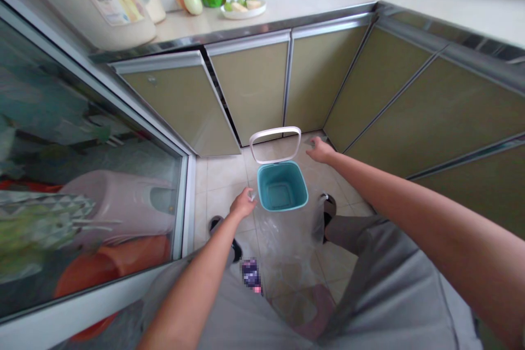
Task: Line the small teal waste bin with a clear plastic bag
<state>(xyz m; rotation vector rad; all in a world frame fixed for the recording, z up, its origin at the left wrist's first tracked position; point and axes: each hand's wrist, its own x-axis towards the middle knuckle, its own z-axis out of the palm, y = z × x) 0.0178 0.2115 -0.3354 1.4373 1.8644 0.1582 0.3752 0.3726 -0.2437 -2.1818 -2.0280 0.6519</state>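
A teal square bin (283, 188) stands upright on the tiled floor, its inside bare. Its pale pink rim frame (275, 145) is tipped up at the back edge. Just left of the bin, my left hand (243, 203) is closed in a pinch on a bit of thin clear plastic. My right hand (320, 151), beyond the bin's back right corner, also pinches clear film. Between and below the hands spreads a see-through plastic bag (270, 229), visible mainly by its shiny creases; its edges are hard to make out. Neither hand touches the bin.
Beige cupboard doors (250, 87) enclose the back and right; one door (184, 104) at left sits ajar. A glass sliding door (102, 175) lies to the left. The counter (295, 5) holds a plate of fruit (245, 9) and a large tub (94, 11). A pixelated purple item (251, 273) is near my feet.
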